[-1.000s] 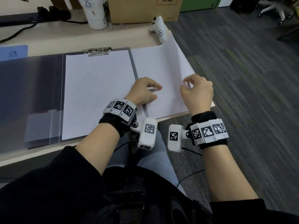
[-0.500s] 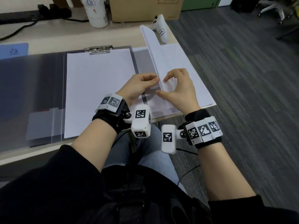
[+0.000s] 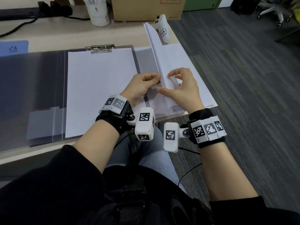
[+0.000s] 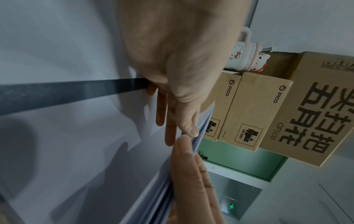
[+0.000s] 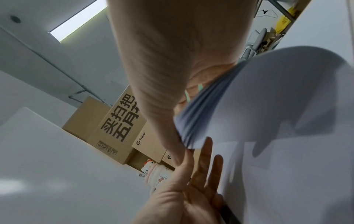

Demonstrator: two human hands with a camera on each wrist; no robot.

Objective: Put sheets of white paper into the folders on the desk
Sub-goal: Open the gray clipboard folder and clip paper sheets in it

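Note:
An open grey folder [image 3: 48, 78] with a metal clip [image 3: 99, 48] lies on the desk, and a white sheet [image 3: 100, 88] lies on its right half. To the right, a bundle of white sheets [image 3: 154, 46] stands lifted on edge above the flat stack [image 3: 186, 70]. My left hand [image 3: 155, 78] pinches the bundle's near end from the left. My right hand [image 3: 164, 82] grips it from the right, thumb low and fingers on top. The left wrist view shows my left thumb [image 4: 189, 128] on the fanned sheet edges. In the right wrist view my right thumb [image 5: 164, 106] lies along the curled bundle [image 5: 268, 106].
A white controller [image 3: 163, 30] lies just behind the paper stack. A white cup [image 3: 98, 12] and a cardboard box [image 3: 146, 7] stand at the back of the desk, with black cables [image 3: 24, 21] at the far left. The desk's right edge [image 3: 203, 75] runs beside the stack.
The right hand has lifted a bundle of sheets off the flat stack and stood it on edge. The left hand has left the stack's surface and now pinches the bundle.

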